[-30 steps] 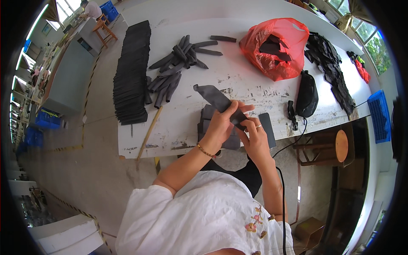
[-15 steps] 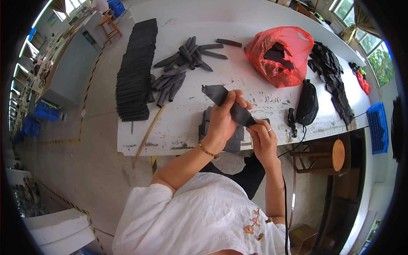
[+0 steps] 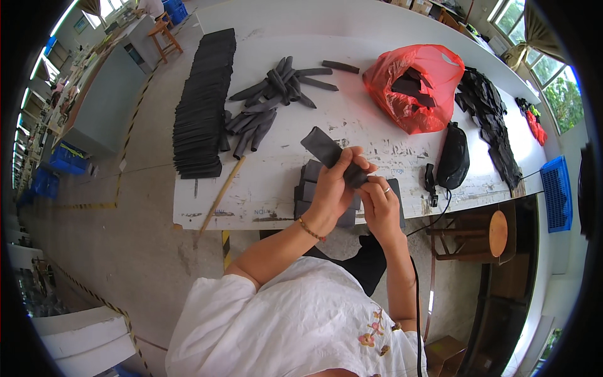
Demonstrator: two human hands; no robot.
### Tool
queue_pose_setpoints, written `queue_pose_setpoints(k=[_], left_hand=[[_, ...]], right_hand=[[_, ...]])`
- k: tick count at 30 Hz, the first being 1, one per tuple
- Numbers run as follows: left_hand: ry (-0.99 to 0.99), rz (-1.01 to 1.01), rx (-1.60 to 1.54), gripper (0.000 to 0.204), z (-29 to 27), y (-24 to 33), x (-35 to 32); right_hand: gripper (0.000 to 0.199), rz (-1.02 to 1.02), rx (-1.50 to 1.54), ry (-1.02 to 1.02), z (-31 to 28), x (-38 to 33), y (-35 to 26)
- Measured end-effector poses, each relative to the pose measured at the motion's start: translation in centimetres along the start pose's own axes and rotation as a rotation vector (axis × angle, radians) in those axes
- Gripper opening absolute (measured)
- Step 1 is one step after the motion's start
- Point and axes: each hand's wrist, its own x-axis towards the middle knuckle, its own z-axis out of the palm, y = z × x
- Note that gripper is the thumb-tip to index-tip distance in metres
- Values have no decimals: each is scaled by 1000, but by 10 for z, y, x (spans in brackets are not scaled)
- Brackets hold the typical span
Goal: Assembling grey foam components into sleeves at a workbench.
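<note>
Between my hands is a dark grey, strip-like fabric piece (image 3: 321,147), its flat end pointing up and left. My left hand (image 3: 337,183) wraps its middle, thumb on top. At the lower end, the fingertips of my right hand (image 3: 380,200) pinch the same piece, which looks folded or bunched there. Just beneath both hands, a small pile of flat dark fabric pieces (image 3: 306,188) lies by the table's near edge, partly covered by my left hand and wrist.
On the white table (image 3: 270,179) are a long row of stacked dark pieces (image 3: 204,107), rolled dark pieces (image 3: 286,85), a wooden stick (image 3: 221,195), a red plastic bag (image 3: 383,72), a black pouch (image 3: 453,156) and spread black pieces (image 3: 490,119). A stool (image 3: 498,234) stands right.
The fabric piece's upper end has gone from twisted and pointed to flat and squared. My right hand has moved slightly left, closer to my left hand, and the lower part has bunched up.
</note>
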Motion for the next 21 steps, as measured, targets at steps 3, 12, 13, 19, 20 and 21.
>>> queue_pose_setpoints(k=[3,12,13,19,20,21], left_hand=[[12,4,19,27,-2,-1,-1],[-11,0,-20,26,-6,-7,0],[-11,-1,-21,26,-6,-7,0],[3,-8,-56,25,-10,-8,1],[0,-7,-61,24,-10,-7,1],[-2,-5,-65,24,-10,-6,0]], right_hand=[[11,-5,17,9,2,-1,2],[12,26,28,-24,3,-1,6],[11,14,29,-16,3,0,7],[11,27,39,-32,5,0,8],[10,31,49,-37,6,0,8],[10,29,50,-38,7,0,7]])
